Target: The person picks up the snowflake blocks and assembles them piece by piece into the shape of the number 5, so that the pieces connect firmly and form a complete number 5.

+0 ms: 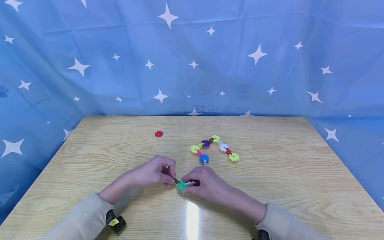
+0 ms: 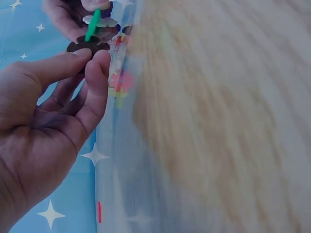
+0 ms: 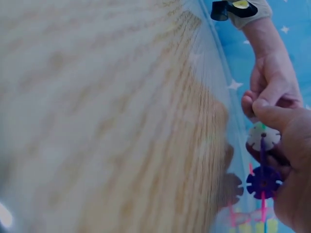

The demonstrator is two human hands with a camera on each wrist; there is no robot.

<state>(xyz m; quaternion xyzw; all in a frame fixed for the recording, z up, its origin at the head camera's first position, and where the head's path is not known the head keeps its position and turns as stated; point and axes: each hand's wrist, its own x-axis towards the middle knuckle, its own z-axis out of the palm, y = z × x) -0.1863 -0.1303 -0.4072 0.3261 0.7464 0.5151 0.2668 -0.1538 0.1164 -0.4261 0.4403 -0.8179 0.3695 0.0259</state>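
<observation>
My left hand (image 1: 154, 171) pinches a dark brown notched snowflake disc (image 2: 87, 47) between thumb and fingers. The brown disc meets the edge of a green snowflake disc (image 1: 182, 185), which my right hand (image 1: 208, 183) pinches between thumb and index finger. Behind the green one, a white disc (image 3: 264, 136) and a purple disc (image 3: 264, 182) follow in the chain, partly covered by the right hand. Beyond that hand, joined discs curve over the table, among them a blue disc (image 1: 204, 158) and a yellow disc (image 1: 233, 156).
A single red disc (image 1: 158, 134) lies apart towards the back left of the wooden table (image 1: 285, 160). A blue curtain with white stars (image 1: 192, 66) hangs behind the table. Light glares off the tabletop near its front.
</observation>
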